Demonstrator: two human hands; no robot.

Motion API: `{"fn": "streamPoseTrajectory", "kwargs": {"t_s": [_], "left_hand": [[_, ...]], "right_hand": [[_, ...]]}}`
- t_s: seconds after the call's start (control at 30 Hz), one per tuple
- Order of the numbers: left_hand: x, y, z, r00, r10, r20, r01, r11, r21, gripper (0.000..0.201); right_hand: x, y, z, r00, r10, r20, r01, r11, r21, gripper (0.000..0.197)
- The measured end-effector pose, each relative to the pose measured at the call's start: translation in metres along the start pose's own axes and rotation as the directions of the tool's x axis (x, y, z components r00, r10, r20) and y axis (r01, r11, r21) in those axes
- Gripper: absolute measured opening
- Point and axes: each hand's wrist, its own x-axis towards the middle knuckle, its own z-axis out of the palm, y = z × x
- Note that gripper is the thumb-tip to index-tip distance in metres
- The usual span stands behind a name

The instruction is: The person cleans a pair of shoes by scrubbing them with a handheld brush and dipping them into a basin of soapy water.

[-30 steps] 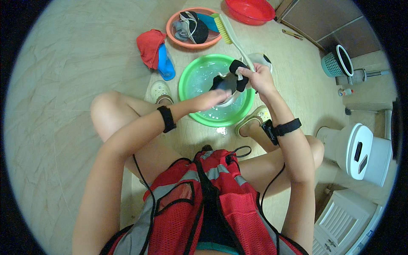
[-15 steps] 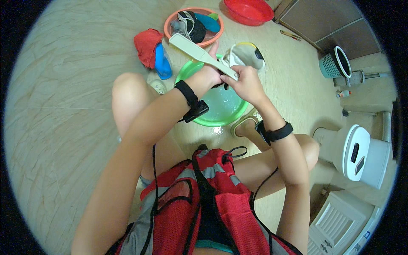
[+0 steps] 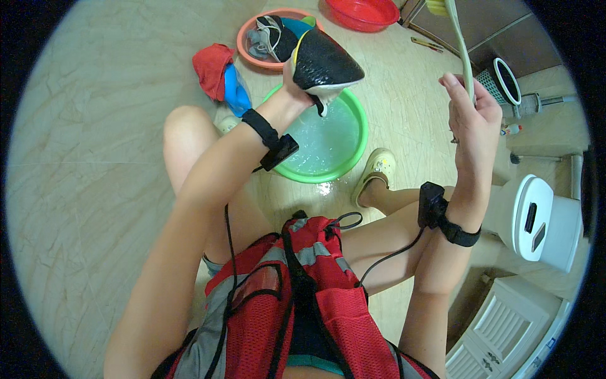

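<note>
My left hand [image 3: 295, 85] holds a black shoe [image 3: 323, 62] with a light sole edge, lifted above the green basin [image 3: 353, 158] of soapy water. My right hand [image 3: 472, 112] is raised to the right and grips the pale handle of a long brush [image 3: 459, 39] whose yellow-bristled head points up at the top edge. Both wrists carry black straps with small devices. The two hands are well apart.
An orange basin [image 3: 247, 39] with shoes, a red basin [image 3: 363, 14], and a red cloth [image 3: 211, 63] next to a blue sandal [image 3: 237, 90] lie on the tiled floor. A white toilet [image 3: 536, 218], a teal basket [image 3: 502, 79] and a white cabinet [image 3: 505, 328] stand at right.
Both hands rose from the basin and separated: the left lifted the black shoe up out of the water, the right swung the brush to the right and upright.
</note>
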Motion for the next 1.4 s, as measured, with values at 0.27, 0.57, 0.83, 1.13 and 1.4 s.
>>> {"fn": "streamPoseTrajectory", "kwargs": {"t_s": [0.27,0.57,0.83,1.13,1.4], "left_hand": [[0.01,0.013,0.002,0.974,-0.214,-0.068,0.218,0.974,0.06,0.028],[-0.006,0.041,0.048,0.796,-0.31,-0.521,0.567,0.076,0.821,0.04],[-0.028,0.085,0.035,0.943,-0.331,-0.027,0.028,0.0,1.0,0.045],[-0.043,0.092,0.068,0.933,-0.313,-0.178,0.157,-0.09,0.983,0.036],[-0.057,0.083,0.074,0.896,-0.368,-0.25,0.19,-0.19,0.963,0.028]], "right_hand": [[0.004,0.007,-0.003,0.999,0.015,0.037,-0.017,0.999,0.047,0.023],[0.011,0.039,0.016,0.969,0.164,0.184,-0.144,0.982,-0.12,0.044],[-0.022,0.086,0.093,0.865,0.212,0.456,-0.137,0.972,-0.19,0.05],[-0.021,0.094,0.119,0.91,0.183,0.373,-0.046,0.937,-0.346,0.052],[-0.007,0.106,0.124,0.952,0.116,0.282,0.044,0.863,-0.503,0.057]]}}
